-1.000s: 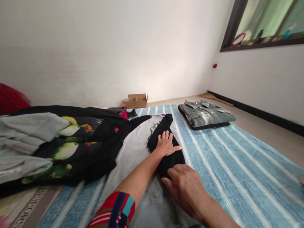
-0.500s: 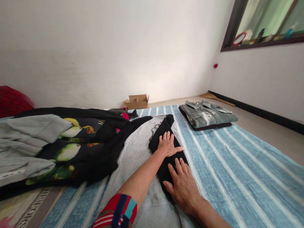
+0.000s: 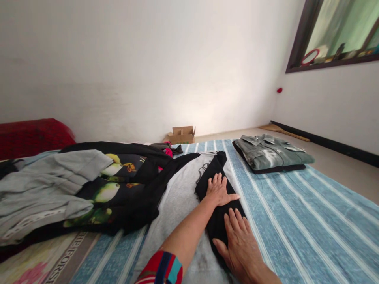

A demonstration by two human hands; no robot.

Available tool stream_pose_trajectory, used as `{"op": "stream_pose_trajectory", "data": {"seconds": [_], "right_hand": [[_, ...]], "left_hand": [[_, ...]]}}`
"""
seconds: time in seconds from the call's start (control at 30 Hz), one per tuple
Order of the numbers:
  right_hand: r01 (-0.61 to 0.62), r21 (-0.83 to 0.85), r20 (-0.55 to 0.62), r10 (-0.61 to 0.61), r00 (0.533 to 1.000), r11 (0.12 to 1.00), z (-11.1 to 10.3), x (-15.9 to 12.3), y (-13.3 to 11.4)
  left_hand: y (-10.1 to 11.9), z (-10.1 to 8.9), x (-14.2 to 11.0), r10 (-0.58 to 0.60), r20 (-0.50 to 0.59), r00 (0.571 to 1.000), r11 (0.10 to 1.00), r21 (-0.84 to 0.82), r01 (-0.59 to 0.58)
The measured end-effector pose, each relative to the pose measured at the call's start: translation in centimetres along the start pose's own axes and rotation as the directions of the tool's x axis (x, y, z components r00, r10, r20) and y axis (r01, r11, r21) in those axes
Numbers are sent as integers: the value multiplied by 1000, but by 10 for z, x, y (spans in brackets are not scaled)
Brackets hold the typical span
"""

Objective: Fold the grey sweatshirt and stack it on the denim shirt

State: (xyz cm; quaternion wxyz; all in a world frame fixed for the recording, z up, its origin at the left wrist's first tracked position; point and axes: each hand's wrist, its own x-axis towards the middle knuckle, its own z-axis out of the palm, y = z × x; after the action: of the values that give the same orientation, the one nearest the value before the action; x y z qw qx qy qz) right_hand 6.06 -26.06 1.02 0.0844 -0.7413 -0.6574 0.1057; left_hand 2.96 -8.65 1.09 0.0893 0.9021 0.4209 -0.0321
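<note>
A grey shirt [image 3: 179, 201] with black sleeves lies spread on the blue striped sheet. Its right black sleeve [image 3: 212, 170] is folded inward over the grey body, running towards me. My left hand [image 3: 218, 191] rests flat on the middle of this sleeve, fingers spread and thumb pointing right. Nearer to me, my right hand [image 3: 239, 238] lies on the lower stretch of the sleeve, palm down with fingers extended. The other black sleeve [image 3: 183, 162] reaches out to the left, alongside a dark garment. Part of the shirt is hidden under my forearms.
Left of the shirt lie a black garment with a bird print [image 3: 127, 205] and a crumpled grey garment [image 3: 50, 185]. A folded stack of clothes [image 3: 272, 152] sits on the striped sheet [image 3: 319, 213] at right. Behind are a cardboard box [image 3: 182, 136] and a red bundle [image 3: 35, 136].
The view has turned slightly left and up, so everything appears further right and lower. My right hand has flattened a little on the sleeve; my left hand keeps its place there.
</note>
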Motion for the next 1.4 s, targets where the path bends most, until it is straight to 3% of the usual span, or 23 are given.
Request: {"op": "stream_pose_trajectory", "data": {"seconds": [0.2, 0.73, 1.03, 1.23, 1.4], "right_hand": [[0, -5, 48, 0, 999, 1000, -3, -1, -1], [17, -51, -8, -17, 1000, 999, 8, 1, 3], [24, -21, -14, -25, 1000, 999, 11, 3, 4], [31, -4, -57, -31, 998, 1000, 24, 10, 8], [-26, 18, -118, 28, 993, 999, 55, 22, 10]], "left_hand": [[1, -1, -1, -10, 25, 1000, 1000, -13, 10], [-1, 2, -5, -22, 15, 1000, 995, -97, 23], [1, -7, -3, -49, 46, 998, 991, -120, 54], [-7, -10, 24, -105, -121, 987, 990, -108, 92], [-21, -18, 66, -154, -118, 981, 983, -115, 141]]}}
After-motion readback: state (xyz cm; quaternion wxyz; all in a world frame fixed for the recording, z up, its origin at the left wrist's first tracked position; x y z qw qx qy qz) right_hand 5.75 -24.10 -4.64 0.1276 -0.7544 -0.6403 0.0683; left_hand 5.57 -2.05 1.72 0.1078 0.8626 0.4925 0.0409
